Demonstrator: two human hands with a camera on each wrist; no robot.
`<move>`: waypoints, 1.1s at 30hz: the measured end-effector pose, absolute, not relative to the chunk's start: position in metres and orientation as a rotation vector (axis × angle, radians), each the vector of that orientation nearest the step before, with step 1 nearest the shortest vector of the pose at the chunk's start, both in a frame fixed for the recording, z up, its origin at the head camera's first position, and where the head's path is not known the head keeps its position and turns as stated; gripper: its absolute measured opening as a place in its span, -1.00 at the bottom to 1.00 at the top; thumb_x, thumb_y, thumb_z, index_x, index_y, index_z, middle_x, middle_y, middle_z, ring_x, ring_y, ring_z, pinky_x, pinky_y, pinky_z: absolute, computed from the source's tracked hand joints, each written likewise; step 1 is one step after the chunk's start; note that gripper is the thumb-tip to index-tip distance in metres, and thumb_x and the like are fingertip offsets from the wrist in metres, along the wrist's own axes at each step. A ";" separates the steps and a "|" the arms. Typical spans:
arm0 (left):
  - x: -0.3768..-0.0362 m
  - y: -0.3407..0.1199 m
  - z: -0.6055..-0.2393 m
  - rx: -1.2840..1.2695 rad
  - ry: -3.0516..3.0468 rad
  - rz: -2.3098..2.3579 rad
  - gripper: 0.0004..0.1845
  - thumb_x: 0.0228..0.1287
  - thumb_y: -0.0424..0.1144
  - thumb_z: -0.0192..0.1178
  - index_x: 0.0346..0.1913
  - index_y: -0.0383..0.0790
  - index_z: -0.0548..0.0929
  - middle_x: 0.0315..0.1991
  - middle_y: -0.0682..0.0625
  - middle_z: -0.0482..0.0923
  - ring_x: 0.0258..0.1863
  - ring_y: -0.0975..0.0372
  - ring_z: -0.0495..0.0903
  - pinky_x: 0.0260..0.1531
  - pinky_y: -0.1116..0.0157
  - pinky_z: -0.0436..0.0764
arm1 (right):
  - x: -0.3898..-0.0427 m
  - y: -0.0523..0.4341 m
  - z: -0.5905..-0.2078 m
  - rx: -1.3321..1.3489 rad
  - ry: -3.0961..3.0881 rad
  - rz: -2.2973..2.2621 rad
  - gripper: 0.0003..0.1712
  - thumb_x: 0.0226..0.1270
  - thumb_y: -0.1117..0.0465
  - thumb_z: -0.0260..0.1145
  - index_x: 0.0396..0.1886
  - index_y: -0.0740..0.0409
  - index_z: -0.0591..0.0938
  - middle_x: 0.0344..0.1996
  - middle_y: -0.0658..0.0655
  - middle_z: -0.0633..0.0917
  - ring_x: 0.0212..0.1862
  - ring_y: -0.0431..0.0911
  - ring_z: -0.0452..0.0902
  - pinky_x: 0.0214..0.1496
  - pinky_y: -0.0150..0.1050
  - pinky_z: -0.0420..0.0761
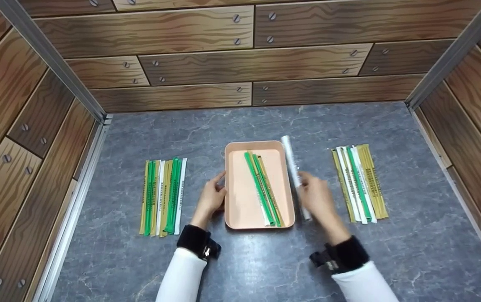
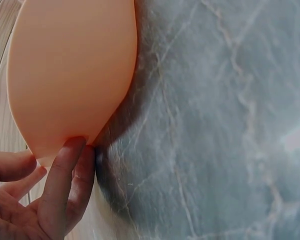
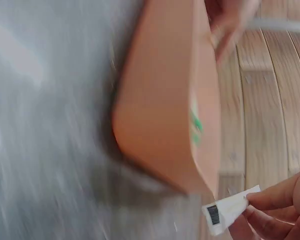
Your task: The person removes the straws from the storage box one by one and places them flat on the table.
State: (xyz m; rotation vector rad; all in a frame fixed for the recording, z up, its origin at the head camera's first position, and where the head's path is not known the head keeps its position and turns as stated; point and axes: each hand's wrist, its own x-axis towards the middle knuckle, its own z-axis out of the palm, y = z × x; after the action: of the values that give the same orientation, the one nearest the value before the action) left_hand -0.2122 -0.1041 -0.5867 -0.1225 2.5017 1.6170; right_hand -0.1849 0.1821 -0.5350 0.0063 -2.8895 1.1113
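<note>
A shallow peach tray (image 1: 235, 209) lies on the grey marbled table with several paper-wrapped straws (image 1: 261, 188) in green, white and tan slanting inside it. My left hand (image 1: 212, 195) grips the tray's left side; in the left wrist view its fingertips press the outer wall (image 2: 75, 75) near the lower edge. Just beyond the tray's right wall, my right hand (image 1: 316, 195) pinches a white wrapped straw (image 1: 289, 153) that runs almost parallel to that wall. The straw's dark-marked end (image 3: 215, 215) shows beside the tray corner in the right wrist view, and the hand is motion-blurred.
A row of green, tan and white wrapped straws (image 1: 162, 197) lies left of the tray. Another row (image 1: 360, 184) of such straws is at the right. Wood-patterned walls (image 1: 194, 67) with metal corner rails enclose the table on the back and both sides.
</note>
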 end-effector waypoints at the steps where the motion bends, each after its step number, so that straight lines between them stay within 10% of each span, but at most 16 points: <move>1: -0.212 -0.104 -0.586 -0.129 2.499 1.619 -0.36 0.24 -0.55 0.03 0.41 -0.17 0.41 -0.50 -0.16 0.59 -0.64 0.24 0.49 -0.70 0.38 0.43 | -0.185 0.191 -0.533 -0.005 -2.875 1.073 -0.48 0.20 0.46 0.23 0.21 0.37 0.55 -0.25 0.36 0.71 -0.46 0.02 0.63 -0.42 -0.10 0.66; 21: -0.211 -0.104 -0.583 -0.202 2.366 1.643 -0.38 0.38 -0.50 -0.01 0.47 -0.11 0.31 -0.32 -0.25 0.60 -0.45 0.11 0.62 -0.57 0.30 0.57 | -0.190 0.289 -0.561 -0.568 -2.990 0.648 -0.58 0.29 0.31 0.17 0.14 0.12 0.64 -0.09 0.51 0.62 -0.21 0.43 0.58 -0.52 0.21 0.50; 33: -0.212 -0.104 -0.585 -0.156 2.415 1.629 -0.37 0.34 -0.52 -0.01 0.46 -0.12 0.35 -0.43 -0.23 0.57 -0.59 0.18 0.51 -0.67 0.35 0.42 | -0.190 0.263 -0.562 -0.389 -2.886 0.666 -0.63 0.24 0.34 0.16 0.02 0.22 0.68 -0.19 0.40 0.68 -0.29 0.36 0.60 -0.52 0.19 0.51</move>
State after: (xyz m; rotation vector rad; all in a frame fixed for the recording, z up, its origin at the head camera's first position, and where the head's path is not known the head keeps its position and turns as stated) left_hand -0.2115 -0.1040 -0.5847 -0.1558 2.4146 1.6291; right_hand -0.1903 0.2634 -0.5615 -0.3887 -2.8865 0.6655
